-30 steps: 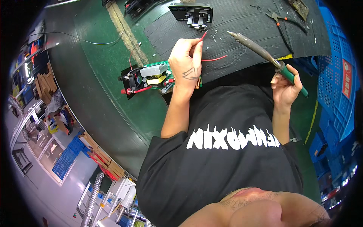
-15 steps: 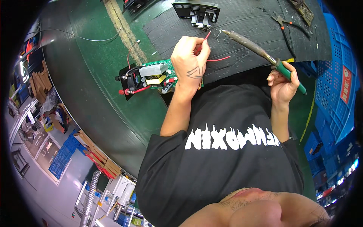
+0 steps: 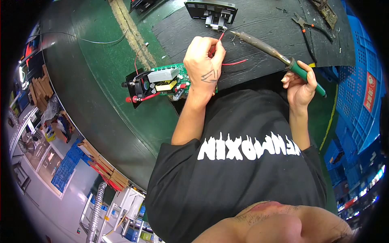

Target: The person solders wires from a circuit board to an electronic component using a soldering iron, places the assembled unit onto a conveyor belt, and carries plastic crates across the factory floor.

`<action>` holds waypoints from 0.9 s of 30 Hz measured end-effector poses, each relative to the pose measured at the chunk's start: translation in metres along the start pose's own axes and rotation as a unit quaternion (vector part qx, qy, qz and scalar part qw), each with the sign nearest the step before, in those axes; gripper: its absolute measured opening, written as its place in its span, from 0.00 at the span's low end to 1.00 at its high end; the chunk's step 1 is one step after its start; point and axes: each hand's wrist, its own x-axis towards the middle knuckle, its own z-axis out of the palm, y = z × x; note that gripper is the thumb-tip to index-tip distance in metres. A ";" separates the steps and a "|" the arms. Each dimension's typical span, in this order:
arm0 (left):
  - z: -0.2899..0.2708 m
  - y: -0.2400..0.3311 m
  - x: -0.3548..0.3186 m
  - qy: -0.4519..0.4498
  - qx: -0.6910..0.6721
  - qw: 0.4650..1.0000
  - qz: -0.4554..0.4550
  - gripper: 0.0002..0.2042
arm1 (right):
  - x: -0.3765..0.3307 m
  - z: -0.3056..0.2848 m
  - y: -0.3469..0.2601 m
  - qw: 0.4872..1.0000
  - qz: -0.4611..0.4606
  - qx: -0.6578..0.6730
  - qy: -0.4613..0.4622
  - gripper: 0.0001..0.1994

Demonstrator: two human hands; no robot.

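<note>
My left hand [image 3: 204, 62] pinches a red wire [image 3: 221, 36] between thumb and fingers. The wire's upper end meets the white and metal fittings on a black slotted panel [image 3: 196, 11] that stands on the mat. In my right hand [image 3: 302, 87] is a soldering iron [image 3: 265, 46], held by its green handle, its tip pointing left, close beside the wire's end. Whether the tip touches anything cannot be made out. Beneath my left wrist and out to the left lies a green circuit board [image 3: 182, 69] with a fan [image 3: 142, 84] and red and black terminals; my hand hides part of it.
Orange-marked cutting pliers [image 3: 308, 34] lie on the black mat [image 3: 263, 24] at the right. Another red wire [image 3: 235, 63] sticks out right of my left hand. Blue crates [image 3: 356, 89] stand along the right side. A thin cable [image 3: 89, 40] crosses the green surface at the left.
My right hand has brought the iron a little left and up, its tip nearer the panel's fittings. The wire in my left hand has shifted slightly up against them.
</note>
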 end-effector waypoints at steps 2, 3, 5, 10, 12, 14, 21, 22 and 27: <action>-0.003 0.005 0.000 0.007 -0.009 1.000 -0.013 0.02 | 0.001 0.000 0.000 1.000 0.004 -0.006 0.005 0.24; -0.006 0.009 0.000 0.014 -0.017 0.999 -0.025 0.02 | 0.000 -0.001 0.000 1.000 0.002 0.000 0.002 0.24; -0.014 0.016 -0.001 -0.023 -0.009 0.998 -0.051 0.03 | 0.000 -0.004 0.000 1.000 0.000 0.005 0.001 0.24; -0.033 0.034 0.002 -0.089 0.027 0.995 -0.043 0.05 | -0.002 -0.008 -0.004 0.999 0.000 0.046 0.015 0.24; -0.039 0.039 0.004 -0.090 0.024 0.995 -0.034 0.04 | -0.002 -0.013 -0.006 0.998 -0.002 0.055 0.021 0.24; -0.044 0.045 0.007 -0.074 -0.029 0.994 -0.069 0.04 | -0.003 -0.015 -0.007 0.998 -0.004 0.064 0.025 0.24; -0.020 0.022 0.008 -0.065 -0.018 0.998 -0.015 0.03 | -0.004 -0.017 -0.007 0.996 -0.005 0.085 0.035 0.24; -0.017 0.017 0.006 -0.053 0.013 0.998 0.012 0.03 | -0.005 -0.017 -0.006 0.996 -0.005 0.082 0.038 0.24; -0.006 -0.002 0.001 -0.042 0.030 0.999 0.003 0.03 | -0.004 -0.012 -0.006 0.997 -0.002 0.065 0.034 0.24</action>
